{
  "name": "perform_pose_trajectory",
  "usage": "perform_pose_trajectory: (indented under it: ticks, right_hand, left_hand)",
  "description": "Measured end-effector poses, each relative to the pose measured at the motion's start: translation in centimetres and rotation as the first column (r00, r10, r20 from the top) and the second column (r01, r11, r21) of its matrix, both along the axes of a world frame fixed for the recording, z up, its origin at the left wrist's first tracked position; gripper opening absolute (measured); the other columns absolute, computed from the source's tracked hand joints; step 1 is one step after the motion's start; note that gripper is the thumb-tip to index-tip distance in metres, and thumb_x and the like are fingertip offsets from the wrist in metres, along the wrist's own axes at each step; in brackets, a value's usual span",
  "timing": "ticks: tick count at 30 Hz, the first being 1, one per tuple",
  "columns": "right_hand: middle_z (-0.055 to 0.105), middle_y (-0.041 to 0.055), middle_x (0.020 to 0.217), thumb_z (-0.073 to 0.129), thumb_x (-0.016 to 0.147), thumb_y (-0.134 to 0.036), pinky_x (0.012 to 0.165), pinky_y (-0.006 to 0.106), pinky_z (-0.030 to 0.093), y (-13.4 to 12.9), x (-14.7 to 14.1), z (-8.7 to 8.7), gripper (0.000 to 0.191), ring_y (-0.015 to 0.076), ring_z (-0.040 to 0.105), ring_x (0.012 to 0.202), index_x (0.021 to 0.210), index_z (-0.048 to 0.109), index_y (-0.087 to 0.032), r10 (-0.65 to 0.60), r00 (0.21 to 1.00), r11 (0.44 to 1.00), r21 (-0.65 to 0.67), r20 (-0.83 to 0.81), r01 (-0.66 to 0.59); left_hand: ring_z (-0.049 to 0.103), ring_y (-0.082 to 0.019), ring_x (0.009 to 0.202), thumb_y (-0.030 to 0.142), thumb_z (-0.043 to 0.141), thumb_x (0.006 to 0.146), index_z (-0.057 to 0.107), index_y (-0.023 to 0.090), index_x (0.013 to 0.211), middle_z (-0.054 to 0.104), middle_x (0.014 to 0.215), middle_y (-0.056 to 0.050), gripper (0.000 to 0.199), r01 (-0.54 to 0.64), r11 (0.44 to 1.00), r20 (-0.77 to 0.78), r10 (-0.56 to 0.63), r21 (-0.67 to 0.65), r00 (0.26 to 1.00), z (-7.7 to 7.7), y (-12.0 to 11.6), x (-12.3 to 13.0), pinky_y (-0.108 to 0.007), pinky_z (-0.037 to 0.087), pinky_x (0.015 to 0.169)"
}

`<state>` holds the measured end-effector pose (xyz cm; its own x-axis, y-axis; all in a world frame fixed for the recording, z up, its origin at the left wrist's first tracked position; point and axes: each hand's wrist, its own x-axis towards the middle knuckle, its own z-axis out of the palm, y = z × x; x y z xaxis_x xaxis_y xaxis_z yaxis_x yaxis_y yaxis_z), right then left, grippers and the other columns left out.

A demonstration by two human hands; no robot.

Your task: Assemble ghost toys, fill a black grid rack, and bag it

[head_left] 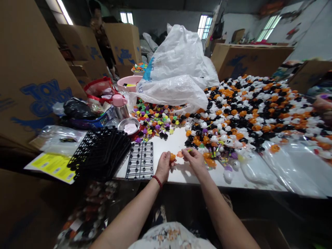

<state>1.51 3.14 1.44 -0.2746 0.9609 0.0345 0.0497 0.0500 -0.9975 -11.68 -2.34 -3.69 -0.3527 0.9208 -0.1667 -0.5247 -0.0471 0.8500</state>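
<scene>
My left hand [165, 166], with a red beaded bracelet at its wrist, is closed on a small orange toy [172, 157] above the white table [160, 148]. Close to its right, my right hand [192, 159] pinches a small lollipop-like piece with a peach-orange head [180, 154] and a yellow-green end. That head points at the orange toy, with little or no gap between them. A black grid rack [140, 161] lies flat left of my hands. Orange pumpkin toys [209, 162] and wrapped sticks lie just right of them.
A large heap of orange, black and white toys [249, 103] covers the right side. Behind stands a white sack [178, 58]. At left are stacked black racks [101, 152], a metal bowl [129, 127] and a pink-lidded flask [120, 107]. Clear bags [293, 166] lie at right. A person stands back left.
</scene>
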Motion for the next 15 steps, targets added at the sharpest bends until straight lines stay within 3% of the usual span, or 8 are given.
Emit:
perform_pose_trajectory:
  ticks: [3, 8, 15]
  right_hand:
    - [0.065, 0.0012, 0.069, 0.071, 0.074, -0.060, 0.059, 0.026, 0.046, -0.2, 0.0, 0.3, 0.043, 0.0136, 0.056, 0.062, 0.082, 0.067, -0.018, 0.002, 1.000, 1.000, 0.021, 0.027, -0.003]
    - [0.063, 0.0006, 0.066, 0.071, 0.074, -0.060, 0.058, 0.026, 0.045, -0.3, -0.3, 0.1, 0.043, 0.0142, 0.056, 0.061, 0.081, 0.068, -0.017, 0.034, 0.999, 0.999, 0.028, 0.022, -0.035]
    - [0.064, -0.0011, 0.063, 0.079, 0.067, -0.053, 0.057, 0.025, 0.046, -0.3, -0.9, -1.3, 0.040, 0.0120, 0.056, 0.057, 0.080, 0.068, -0.017, 0.000, 0.984, 0.987, -0.157, -0.179, -0.029]
  left_hand:
    - [0.053, -0.006, 0.049, 0.061, 0.059, 0.082, 0.046, 0.018, 0.087, 0.061, 0.069, 0.000, 0.045, 0.001, 1.000, -0.006, -0.001, 0.011, 1.000, 0.0, -0.1, 0.0, -0.017, 0.041, 0.050]
    - [0.052, -0.007, 0.048, 0.063, 0.060, 0.081, 0.046, 0.018, 0.088, 0.061, 0.070, 0.000, 0.047, 0.015, 1.000, -0.020, -0.015, -0.008, 1.000, 0.0, -0.1, 0.1, -0.016, 0.032, 0.041]
    - [0.050, -0.007, 0.047, 0.064, 0.059, 0.081, 0.047, 0.018, 0.086, 0.061, 0.067, 0.000, 0.048, 0.023, 1.000, -0.031, -0.023, 0.008, 0.999, 0.1, -0.2, 0.1, -0.017, 0.036, 0.043]
